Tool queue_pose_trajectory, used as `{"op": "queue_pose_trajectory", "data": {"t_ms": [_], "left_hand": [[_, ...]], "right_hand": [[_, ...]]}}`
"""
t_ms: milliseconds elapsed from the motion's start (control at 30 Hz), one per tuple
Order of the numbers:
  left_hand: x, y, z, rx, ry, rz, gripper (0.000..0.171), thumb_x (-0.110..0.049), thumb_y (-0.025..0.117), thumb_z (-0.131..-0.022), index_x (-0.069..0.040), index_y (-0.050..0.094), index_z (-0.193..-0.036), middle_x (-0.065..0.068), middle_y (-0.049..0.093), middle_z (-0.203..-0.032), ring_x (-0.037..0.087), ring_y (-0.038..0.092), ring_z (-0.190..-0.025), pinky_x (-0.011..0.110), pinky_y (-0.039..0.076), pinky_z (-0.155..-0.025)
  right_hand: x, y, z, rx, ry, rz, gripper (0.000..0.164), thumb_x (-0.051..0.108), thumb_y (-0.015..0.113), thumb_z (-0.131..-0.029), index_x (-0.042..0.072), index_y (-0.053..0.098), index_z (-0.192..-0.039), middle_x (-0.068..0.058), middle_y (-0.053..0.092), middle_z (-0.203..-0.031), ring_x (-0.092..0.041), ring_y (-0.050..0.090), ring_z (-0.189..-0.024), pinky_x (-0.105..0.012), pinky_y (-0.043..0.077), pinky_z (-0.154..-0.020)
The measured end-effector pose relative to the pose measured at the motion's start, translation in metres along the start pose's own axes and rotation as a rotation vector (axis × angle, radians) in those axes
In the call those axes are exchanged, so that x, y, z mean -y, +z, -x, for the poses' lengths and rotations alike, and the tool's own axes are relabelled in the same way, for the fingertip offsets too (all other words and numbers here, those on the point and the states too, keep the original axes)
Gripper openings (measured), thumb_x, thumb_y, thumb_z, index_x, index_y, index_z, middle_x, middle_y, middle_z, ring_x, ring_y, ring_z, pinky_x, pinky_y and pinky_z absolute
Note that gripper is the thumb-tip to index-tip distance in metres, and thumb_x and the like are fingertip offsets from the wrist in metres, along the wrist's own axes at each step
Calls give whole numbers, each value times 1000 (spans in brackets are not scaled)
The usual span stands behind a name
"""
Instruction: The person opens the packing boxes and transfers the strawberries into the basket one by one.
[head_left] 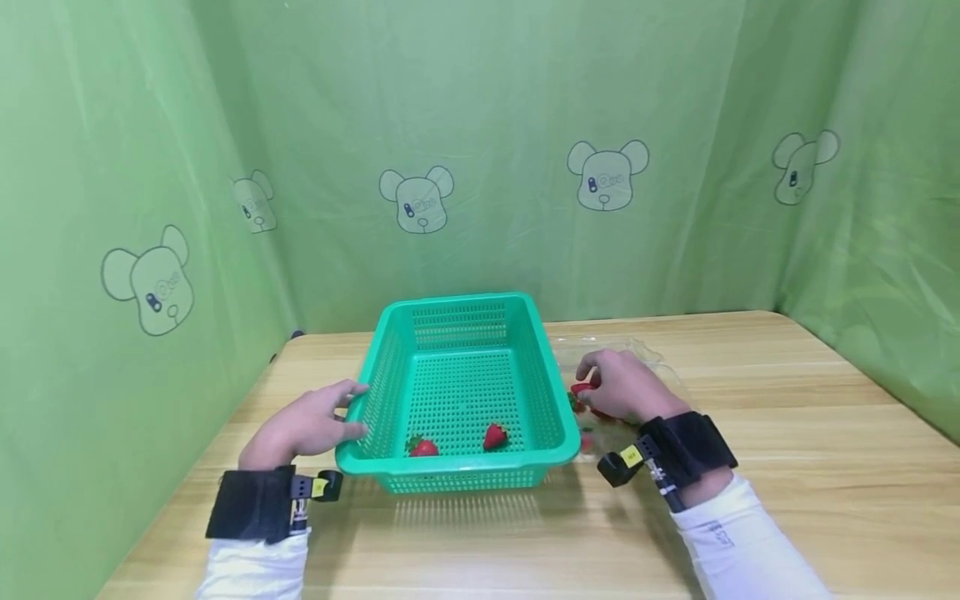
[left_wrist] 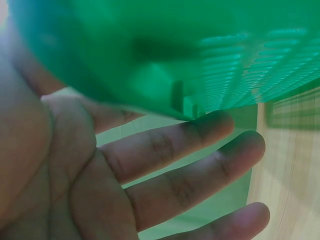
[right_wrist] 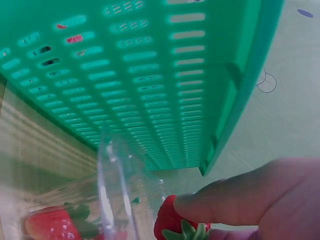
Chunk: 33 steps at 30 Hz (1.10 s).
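Note:
A green plastic basket [head_left: 457,467] with slotted walls stands on the table. Two strawberries lie on its floor near the front: one strawberry [head_left: 423,448] at left, another strawberry [head_left: 495,436] further right. My left hand [head_left: 318,418] is at the basket's left rim, thumb and index finger touching it. The other fingers stretch out fairly straight below the rim in the left wrist view. To the right of the basket, my right hand [head_left: 626,385] pinches a strawberry [right_wrist: 170,220] between thumb and fingers. Below it, a clear plastic container [right_wrist: 117,185] holds another strawberry [right_wrist: 50,225].
The wooden table [head_left: 795,433] extends to the right and in front of the basket. A green curtain [head_left: 495,108] with bear-head outlines closes off the back and both sides. The clear container stands close against the basket's right wall.

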<state>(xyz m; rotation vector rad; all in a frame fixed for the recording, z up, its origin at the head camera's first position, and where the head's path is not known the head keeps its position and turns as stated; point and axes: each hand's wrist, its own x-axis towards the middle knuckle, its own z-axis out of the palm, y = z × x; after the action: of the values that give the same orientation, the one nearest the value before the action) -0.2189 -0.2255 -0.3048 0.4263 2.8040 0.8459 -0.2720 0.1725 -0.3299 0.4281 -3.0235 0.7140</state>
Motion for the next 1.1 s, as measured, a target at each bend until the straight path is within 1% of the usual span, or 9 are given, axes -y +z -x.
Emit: {"op": "queue_pose_trajectory", "data": {"t_ms": [167, 333, 467, 567, 800, 1100], "left_hand": [[-1, -1, 1, -1, -8, 9, 60, -14, 65, -88, 1, 38, -140, 33, 48, -134, 44, 51, -117, 56, 45, -94], [0, 1, 1, -7, -12, 20, 60, -14, 65, -88, 1, 38, -140, 32, 49, -134, 41, 55, -113, 55, 47, -92], [1, 2, 0, -11, -2, 2, 60, -14, 65, -88, 1, 39, -139, 31, 49, -134, 43, 51, -117, 56, 45, -94], [2, 2, -1, -13, 2, -15, 60, -15, 65, -88, 1, 39, -139, 31, 49, -134, 45, 48, -120, 57, 44, -95], [3, 2, -3, -16, -28, 19, 60, -13, 64, -88, 0, 38, -140, 31, 48, -135, 40, 54, -114, 55, 46, -94], [3, 2, -4, -13, -42, 25, 60, -13, 64, -88, -1, 37, -141, 30, 48, -136, 38, 55, -114, 55, 46, -93]], "right_hand": [[3, -2, 0, -13, -8, 9, 23, 6, 66, -79, 0, 64, -101, -21, 67, -91, -26, 61, -74, -37, 53, -60], [5, -4, 2, -28, -12, 19, 22, 5, 67, -79, 0, 64, -101, -20, 67, -91, -28, 62, -77, -41, 54, -65], [6, -6, 3, -30, -13, 19, 22, 5, 67, -79, 0, 64, -101, -19, 67, -91, -29, 61, -79, -43, 54, -67], [7, -7, 4, -36, -16, 24, 23, 5, 67, -79, 0, 64, -101, -19, 67, -91, -29, 61, -79, -43, 54, -68], [9, -9, 6, -53, -33, 36, 23, 6, 68, -80, 1, 65, -102, -21, 68, -93, -30, 63, -80, -46, 56, -69], [14, -13, 8, -77, -47, 38, 20, 10, 70, -83, 3, 65, -101, -20, 69, -93, -30, 63, -79, -45, 56, -68]]}}
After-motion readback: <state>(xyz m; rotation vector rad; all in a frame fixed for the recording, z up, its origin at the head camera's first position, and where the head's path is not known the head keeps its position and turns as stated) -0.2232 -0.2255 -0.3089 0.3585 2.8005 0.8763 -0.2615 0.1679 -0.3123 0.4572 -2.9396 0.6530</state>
